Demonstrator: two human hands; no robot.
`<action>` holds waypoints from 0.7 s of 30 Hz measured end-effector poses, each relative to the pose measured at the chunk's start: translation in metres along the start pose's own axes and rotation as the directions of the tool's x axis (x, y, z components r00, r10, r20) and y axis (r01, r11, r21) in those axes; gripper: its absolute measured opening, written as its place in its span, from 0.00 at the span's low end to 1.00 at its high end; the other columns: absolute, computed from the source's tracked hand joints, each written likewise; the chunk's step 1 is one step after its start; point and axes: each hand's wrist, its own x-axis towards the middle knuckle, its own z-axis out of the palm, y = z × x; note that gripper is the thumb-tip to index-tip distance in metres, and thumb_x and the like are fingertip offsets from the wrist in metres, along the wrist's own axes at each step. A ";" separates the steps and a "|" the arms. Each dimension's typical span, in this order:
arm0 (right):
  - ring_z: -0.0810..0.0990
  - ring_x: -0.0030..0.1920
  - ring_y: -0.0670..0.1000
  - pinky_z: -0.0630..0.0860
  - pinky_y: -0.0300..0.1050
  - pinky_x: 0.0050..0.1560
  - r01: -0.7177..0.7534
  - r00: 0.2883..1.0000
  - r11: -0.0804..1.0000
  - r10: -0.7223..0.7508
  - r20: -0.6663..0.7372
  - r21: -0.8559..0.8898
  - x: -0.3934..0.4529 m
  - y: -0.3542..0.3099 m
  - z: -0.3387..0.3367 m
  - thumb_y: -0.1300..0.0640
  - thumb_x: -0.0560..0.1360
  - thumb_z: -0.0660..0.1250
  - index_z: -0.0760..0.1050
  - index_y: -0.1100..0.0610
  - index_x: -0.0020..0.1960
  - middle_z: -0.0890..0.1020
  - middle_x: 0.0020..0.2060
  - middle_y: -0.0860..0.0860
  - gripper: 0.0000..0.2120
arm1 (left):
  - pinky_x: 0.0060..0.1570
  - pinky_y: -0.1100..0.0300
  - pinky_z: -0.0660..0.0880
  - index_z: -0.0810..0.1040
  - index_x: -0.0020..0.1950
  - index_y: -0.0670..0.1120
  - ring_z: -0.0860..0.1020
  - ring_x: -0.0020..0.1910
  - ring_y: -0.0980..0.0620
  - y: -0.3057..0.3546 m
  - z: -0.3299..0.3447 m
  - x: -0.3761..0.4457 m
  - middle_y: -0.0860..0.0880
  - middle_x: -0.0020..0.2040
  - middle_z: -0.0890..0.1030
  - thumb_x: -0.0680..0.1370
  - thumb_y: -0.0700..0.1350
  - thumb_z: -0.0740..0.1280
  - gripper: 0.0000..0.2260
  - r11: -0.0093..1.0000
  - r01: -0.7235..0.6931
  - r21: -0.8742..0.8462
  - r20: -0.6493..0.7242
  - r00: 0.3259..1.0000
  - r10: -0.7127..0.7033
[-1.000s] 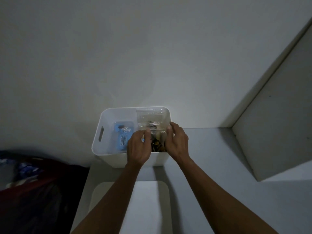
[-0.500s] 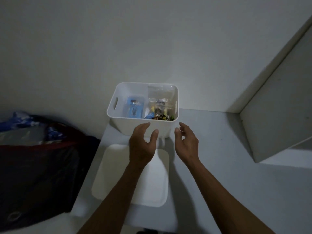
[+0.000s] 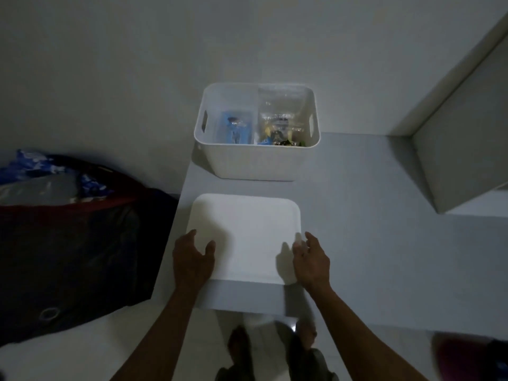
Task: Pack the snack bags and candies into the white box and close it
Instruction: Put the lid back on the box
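While the box [image 3: 257, 158] stands open with bags [image 3: 277, 125] inside, the left hand [image 3: 192, 259] and right hand [image 3: 312, 261] flank the lid [image 3: 244, 232], fingers spread, gripping nothing.

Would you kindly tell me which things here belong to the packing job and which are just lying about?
Part of the job:
white box, open
blue snack bag inside it
clear bag of candies inside it
white lid on the counter
left hand and right hand at the lid's sides

Just lying about:
dark bag
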 end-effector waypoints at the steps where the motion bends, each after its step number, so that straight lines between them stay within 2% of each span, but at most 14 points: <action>1: 0.72 0.69 0.60 0.66 0.54 0.72 -0.022 1.000 1.000 0.022 -0.005 -0.009 -0.001 0.002 0.007 0.48 0.82 0.59 0.61 0.57 0.77 0.72 0.71 0.59 0.27 | 0.68 0.44 0.66 0.67 0.73 0.41 0.67 0.70 0.39 -0.009 0.000 0.008 0.39 0.71 0.68 0.76 0.53 0.70 0.30 0.999 0.020 0.029 0.023 1.000 -0.021; 6: 0.71 0.70 0.62 0.68 0.58 0.71 -0.118 0.990 0.992 0.121 -0.072 0.049 -0.006 0.005 0.033 0.47 0.80 0.61 0.57 0.54 0.78 0.70 0.72 0.60 0.30 | 0.69 0.41 0.65 0.58 0.78 0.44 0.64 0.72 0.37 -0.035 0.008 0.036 0.39 0.75 0.64 0.76 0.57 0.68 0.36 0.995 0.035 0.094 0.130 0.990 -0.047; 9: 0.69 0.70 0.62 0.67 0.61 0.71 -0.137 0.984 0.988 0.144 -0.104 0.072 -0.006 0.003 0.040 0.47 0.81 0.61 0.56 0.54 0.78 0.69 0.73 0.58 0.30 | 0.69 0.40 0.64 0.56 0.79 0.45 0.63 0.73 0.37 -0.037 0.012 0.040 0.40 0.76 0.64 0.77 0.57 0.66 0.36 0.992 0.026 0.124 0.133 0.990 -0.042; 12: 0.68 0.72 0.60 0.66 0.58 0.72 -0.169 0.975 0.974 0.188 -0.119 0.154 -0.005 0.001 0.041 0.47 0.80 0.62 0.57 0.53 0.78 0.68 0.74 0.57 0.30 | 0.69 0.39 0.65 0.57 0.79 0.44 0.64 0.73 0.37 -0.041 0.014 0.040 0.40 0.75 0.64 0.76 0.55 0.68 0.36 0.996 0.032 0.086 0.102 0.994 -0.041; 16: 0.69 0.71 0.57 0.67 0.54 0.72 -0.208 0.962 0.936 0.248 -0.111 0.284 -0.008 0.002 0.038 0.48 0.79 0.65 0.60 0.53 0.77 0.69 0.74 0.55 0.30 | 0.67 0.40 0.68 0.61 0.77 0.43 0.68 0.69 0.36 -0.040 0.011 0.039 0.38 0.72 0.69 0.73 0.54 0.71 0.37 0.994 0.093 -0.056 0.089 0.992 -0.088; 21: 0.70 0.70 0.57 0.68 0.52 0.70 -0.205 0.953 0.926 0.262 -0.151 0.316 -0.020 -0.004 0.030 0.50 0.78 0.68 0.64 0.56 0.75 0.70 0.71 0.56 0.29 | 0.61 0.44 0.74 0.69 0.70 0.41 0.75 0.62 0.37 -0.031 -0.001 0.024 0.38 0.65 0.74 0.67 0.54 0.77 0.37 0.989 0.098 -0.106 0.038 0.995 -0.095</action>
